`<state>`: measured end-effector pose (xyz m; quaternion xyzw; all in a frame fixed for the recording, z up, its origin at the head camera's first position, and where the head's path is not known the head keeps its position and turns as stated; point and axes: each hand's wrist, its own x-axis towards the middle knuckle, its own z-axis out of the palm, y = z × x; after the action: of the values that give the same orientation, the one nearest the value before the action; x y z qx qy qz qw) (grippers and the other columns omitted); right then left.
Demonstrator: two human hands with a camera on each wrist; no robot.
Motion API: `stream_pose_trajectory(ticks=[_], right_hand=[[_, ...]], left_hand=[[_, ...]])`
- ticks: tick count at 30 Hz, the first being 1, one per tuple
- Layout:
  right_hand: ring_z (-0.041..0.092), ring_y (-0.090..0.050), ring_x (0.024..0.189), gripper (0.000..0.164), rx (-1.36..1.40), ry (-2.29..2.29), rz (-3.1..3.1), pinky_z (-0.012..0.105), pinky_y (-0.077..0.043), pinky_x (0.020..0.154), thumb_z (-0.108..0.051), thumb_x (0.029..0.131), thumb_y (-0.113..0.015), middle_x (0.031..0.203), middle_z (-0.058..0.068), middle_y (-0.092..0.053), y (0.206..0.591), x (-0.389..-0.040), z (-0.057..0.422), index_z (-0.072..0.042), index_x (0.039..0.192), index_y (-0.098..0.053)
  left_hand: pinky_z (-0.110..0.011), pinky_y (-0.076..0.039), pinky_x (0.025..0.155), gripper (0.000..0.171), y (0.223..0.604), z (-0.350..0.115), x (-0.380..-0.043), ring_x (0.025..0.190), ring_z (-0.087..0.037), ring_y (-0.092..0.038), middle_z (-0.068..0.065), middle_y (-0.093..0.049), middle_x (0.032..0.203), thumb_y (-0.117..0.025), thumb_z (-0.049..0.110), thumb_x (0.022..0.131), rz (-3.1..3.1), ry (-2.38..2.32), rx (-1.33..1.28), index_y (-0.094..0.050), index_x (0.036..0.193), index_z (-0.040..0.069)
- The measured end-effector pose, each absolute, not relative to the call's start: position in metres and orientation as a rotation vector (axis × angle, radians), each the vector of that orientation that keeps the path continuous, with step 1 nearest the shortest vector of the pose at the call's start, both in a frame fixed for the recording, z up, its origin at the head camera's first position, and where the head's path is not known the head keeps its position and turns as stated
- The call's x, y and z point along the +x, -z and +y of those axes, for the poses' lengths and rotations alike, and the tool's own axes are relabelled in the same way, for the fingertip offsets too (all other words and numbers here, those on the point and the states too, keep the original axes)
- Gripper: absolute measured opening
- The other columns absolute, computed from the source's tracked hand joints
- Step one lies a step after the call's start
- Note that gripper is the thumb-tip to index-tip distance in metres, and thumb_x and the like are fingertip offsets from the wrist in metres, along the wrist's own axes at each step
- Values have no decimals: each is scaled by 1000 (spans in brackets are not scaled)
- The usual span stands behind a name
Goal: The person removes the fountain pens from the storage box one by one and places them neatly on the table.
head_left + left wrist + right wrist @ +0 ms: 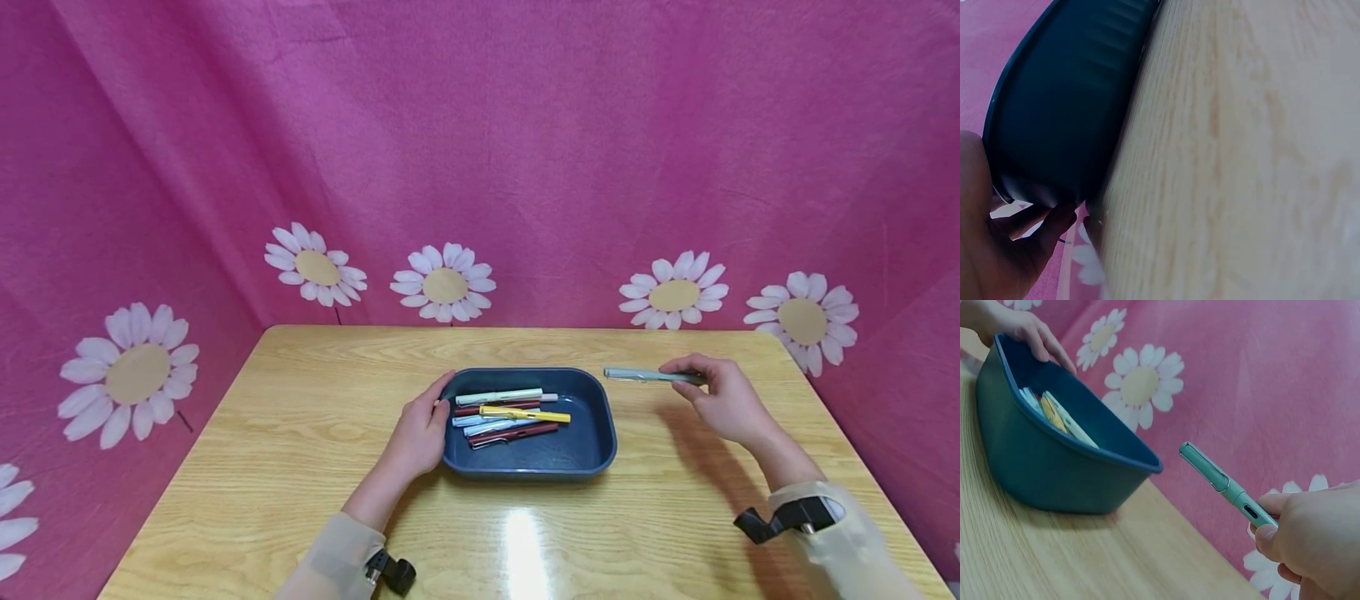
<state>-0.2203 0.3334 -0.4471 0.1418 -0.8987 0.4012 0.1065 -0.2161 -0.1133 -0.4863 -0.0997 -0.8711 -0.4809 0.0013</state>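
A mint-green pen [637,374], capped and with a clip, is pinched between the thumb and fingers of my right hand [723,400]. It points left, in the air just beyond the right end of a dark blue plastic bin [577,477]. My left hand [420,429] grips the bin's left end, with the thumb at the rim. Inside the bin lie several pens: a pale green pen [498,397] on top at the back, a yellow pen [528,414] across the middle, light blue ones, and a dark red pen [517,434] in front.
The bin stands on a light wood table [300,417]. Behind and beside the table hangs a pink curtain [525,167] with white daisies. Each sleeve carries a black strap.
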Motion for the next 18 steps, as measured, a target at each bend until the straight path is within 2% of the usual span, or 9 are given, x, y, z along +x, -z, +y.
stream_pose_trajectory(ticks=[5,11,18], right_hand=[[17,-59,83,21,389,-1199,-2684,22,-48,63,11,96,-68,106,18,-73,458,-223,340,1,114,-75],[21,-59,89,24,386,-1199,-2725,19,-47,74,12,98,-64,106,16,-73,473,-226,346,-2,113,-76],[21,-59,89,23,389,-1224,-2733,18,-47,73,12,98,-64,103,14,-74,486,-229,351,-1,113,-77]], left_hand=[[-53,-33,122,50,487,-113,-216,149,-32,-42,-15,-49,160,-41,14,114,-2734,1517,-307,-43,163,15],[-53,-33,122,50,488,-114,-217,149,-31,-42,-15,-48,160,-40,14,114,-2732,1518,-304,-43,163,15],[-54,-33,122,50,487,-114,-217,148,-34,-43,-17,-50,158,-42,11,113,-2712,1514,-329,-44,163,14]])
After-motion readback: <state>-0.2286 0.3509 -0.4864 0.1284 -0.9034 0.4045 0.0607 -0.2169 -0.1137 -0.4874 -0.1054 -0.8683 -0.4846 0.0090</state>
